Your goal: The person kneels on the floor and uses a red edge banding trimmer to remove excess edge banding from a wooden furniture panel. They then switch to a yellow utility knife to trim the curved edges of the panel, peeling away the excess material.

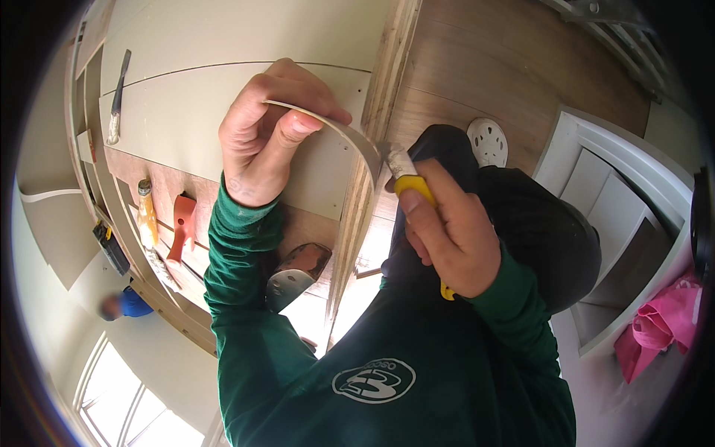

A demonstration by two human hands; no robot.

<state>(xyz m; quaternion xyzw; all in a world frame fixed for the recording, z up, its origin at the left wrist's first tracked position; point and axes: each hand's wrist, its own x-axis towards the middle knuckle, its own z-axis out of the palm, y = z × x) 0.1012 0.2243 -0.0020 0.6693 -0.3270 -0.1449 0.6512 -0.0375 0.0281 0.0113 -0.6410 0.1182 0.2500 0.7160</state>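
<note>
My left hand (pixel 264 145) grips a thin, curved pale strip (pixel 350 138) between thumb and fingers, above a cream board (pixel 223 97). My right hand (pixel 450 238) is closed on a yellow-handled tool (pixel 408 185) with a pale, smeared upper part. The tool's top is beside the strip's right-hand curve; I cannot tell whether they touch. A plywood edge (pixel 391 63) runs under the strip. Left of my left forearm lie a red plastic tool (pixel 184 220) and a yellow-handled glue-smeared tool (pixel 147 216); a metal piece (pixel 290 283) is beside that forearm.
A brush (pixel 118 104) lies on the board's far left. Farther left, a person in blue (pixel 134 300) is near a window. My knee and white clog (pixel 488 141) are on the right, beside a white frame (pixel 625 160), metal rails (pixel 618 45) and pink bags (pixel 655 320).
</note>
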